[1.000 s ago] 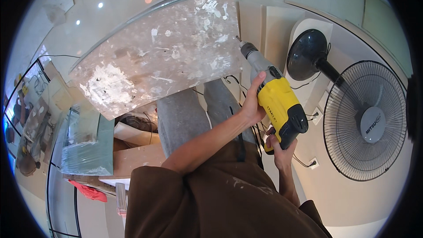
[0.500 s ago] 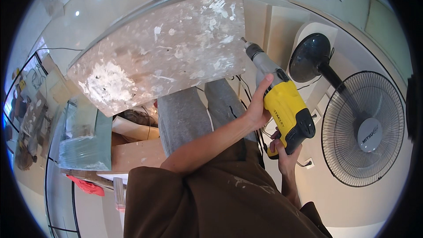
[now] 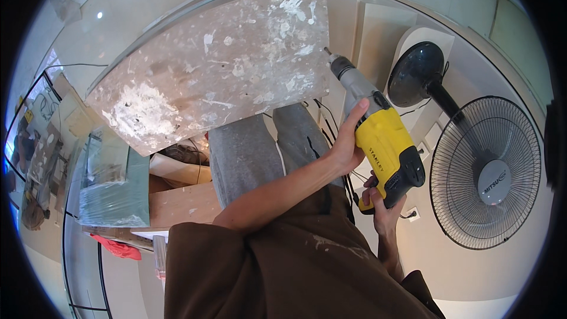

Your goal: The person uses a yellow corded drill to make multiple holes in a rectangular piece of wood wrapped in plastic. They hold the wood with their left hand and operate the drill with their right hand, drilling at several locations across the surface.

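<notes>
A yellow, grey and black corded power drill (image 3: 383,136) is held in both my hands, its body slanting up and to the left. My left hand (image 3: 349,142) wraps round the drill's body from its left side, the thumb along the top. Lower down, my right hand (image 3: 385,205) is closed round the handle. The metal bit in the chuck (image 3: 339,64) points toward the right edge of a board (image 3: 224,71) blotched with white paint and plaster. At its tip, I cannot tell whether the bit touches the board.
To the right stands a black fan (image 3: 487,171) with a round base. At the left are a plastic-wrapped green panel (image 3: 115,195), a wooden box (image 3: 183,204) and a red cloth (image 3: 118,248). Black cables (image 3: 348,186) hang near my legs. A plug sits in a wall socket (image 3: 412,215).
The drill and both hands have shifted very slightly right relative to the view. The grip on the drill is the same. The board appears slightly higher and farther left in the picture.
</notes>
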Demonstrator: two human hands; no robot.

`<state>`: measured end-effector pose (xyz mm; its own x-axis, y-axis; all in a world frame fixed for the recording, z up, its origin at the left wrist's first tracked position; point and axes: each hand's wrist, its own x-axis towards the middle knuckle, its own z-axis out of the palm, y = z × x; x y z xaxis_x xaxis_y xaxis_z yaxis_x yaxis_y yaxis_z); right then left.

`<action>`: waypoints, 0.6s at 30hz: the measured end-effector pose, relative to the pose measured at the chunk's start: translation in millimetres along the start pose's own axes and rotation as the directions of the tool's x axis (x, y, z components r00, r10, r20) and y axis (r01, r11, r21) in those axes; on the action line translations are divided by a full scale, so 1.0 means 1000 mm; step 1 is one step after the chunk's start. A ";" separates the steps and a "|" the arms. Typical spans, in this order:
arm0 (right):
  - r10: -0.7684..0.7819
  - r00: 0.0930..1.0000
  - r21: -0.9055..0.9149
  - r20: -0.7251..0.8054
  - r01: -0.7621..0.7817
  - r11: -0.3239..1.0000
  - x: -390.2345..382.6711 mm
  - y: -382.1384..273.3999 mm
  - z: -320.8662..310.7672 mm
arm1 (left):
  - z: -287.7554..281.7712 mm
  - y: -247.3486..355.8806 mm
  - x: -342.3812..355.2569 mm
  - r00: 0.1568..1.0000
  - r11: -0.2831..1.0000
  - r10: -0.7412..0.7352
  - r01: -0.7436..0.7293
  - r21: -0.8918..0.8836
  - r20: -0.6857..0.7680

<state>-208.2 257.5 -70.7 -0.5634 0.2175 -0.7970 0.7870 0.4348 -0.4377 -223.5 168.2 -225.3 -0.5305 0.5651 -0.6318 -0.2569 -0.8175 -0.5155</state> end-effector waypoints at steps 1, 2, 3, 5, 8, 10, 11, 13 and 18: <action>-0.001 1.000 -0.008 0.009 0.001 1.000 0.000 -0.001 0.000 | 0.001 0.000 0.000 1.000 1.000 0.007 -0.007 -0.003 -0.013; -0.002 1.000 -0.014 0.018 0.002 1.000 0.000 -0.002 0.000 | 0.002 0.000 -0.001 1.000 1.000 0.019 -0.019 -0.011 -0.005; -0.007 1.000 -0.013 0.026 0.008 1.000 0.000 -0.004 0.001 | 0.004 0.001 -0.001 1.000 1.000 0.012 -0.012 -0.016 -0.015; 0.013 0.999 0.001 0.029 -0.013 1.000 0.000 -0.010 0.003 | 0.007 0.003 -0.001 1.000 0.999 0.014 -0.013 -0.035 0.007; 0.042 0.999 0.044 0.015 -0.042 0.998 -0.002 -0.022 0.010 | 0.016 0.007 0.000 0.999 0.999 0.034 -0.034 -0.020 -0.014; 0.075 0.997 0.098 -0.001 -0.075 0.992 -0.004 -0.033 0.015 | 0.025 0.012 0.000 0.996 0.998 0.063 -0.064 -0.017 -0.060; 0.099 0.995 0.135 -0.008 -0.097 0.986 -0.006 -0.039 0.018 | 0.030 0.014 -0.001 0.993 0.997 0.078 -0.079 -0.014 -0.084; 0.157 0.988 0.249 -0.005 -0.151 0.957 -0.008 -0.047 0.025 | 0.038 0.022 -0.004 0.988 0.999 0.045 -0.042 0.023 -0.145; 0.255 0.966 0.435 0.032 -0.243 0.867 -0.018 -0.057 0.050 | 0.051 0.036 -0.017 0.980 1.000 0.019 -0.023 -0.019 -0.197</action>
<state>-230.7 185.2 -51.6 -0.3355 0.2935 -0.8951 0.9287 -0.0564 -0.3666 -264.6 123.3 -203.4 -0.3659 0.5604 -0.7430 -0.2290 -0.8280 -0.5118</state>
